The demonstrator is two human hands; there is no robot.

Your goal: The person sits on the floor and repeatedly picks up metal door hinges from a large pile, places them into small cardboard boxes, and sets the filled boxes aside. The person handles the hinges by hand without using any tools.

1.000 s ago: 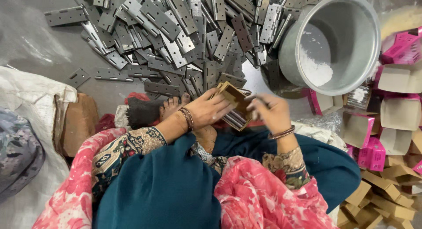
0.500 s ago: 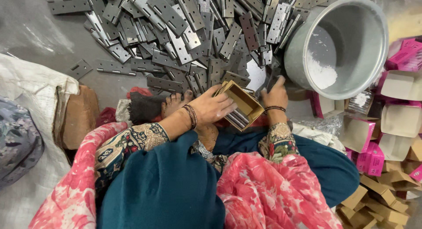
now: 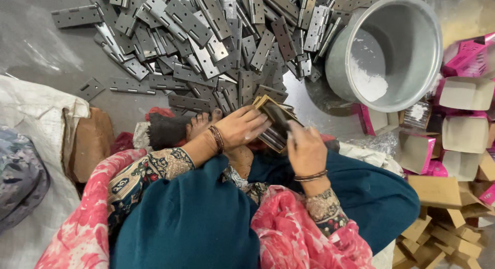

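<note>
A small brown cardboard box [image 3: 272, 119] is gripped by the left hand [image 3: 238, 127], whose fingers are curled over its near edge, so that the box is tilted with its open side turned up towards the camera. The right hand [image 3: 306, 149] is closed against the box's lower right side; dark metal pieces [image 3: 274, 136] are stacked inside the box, and whether one of them is pinched by the right fingers cannot be told, since the fingertips are hidden. Bangles are worn on both wrists.

Just below the hands, teal cloth [image 3: 196, 217] is draped over the lap, edged by red and pink floral fabric [image 3: 289, 233]. Directly beyond the hands, a large heap of grey metal hinges [image 3: 216, 47] is spread over the floor, touching the box's far corner in this view. Beyond the right hand and to its right, a metal pot [image 3: 397, 57] is tipped on its side with white powder inside. Further right of the right hand, pink and brown cartons [image 3: 459, 99] are piled. Left of the left hand, a white sack [image 3: 31, 109] is laid.
</note>
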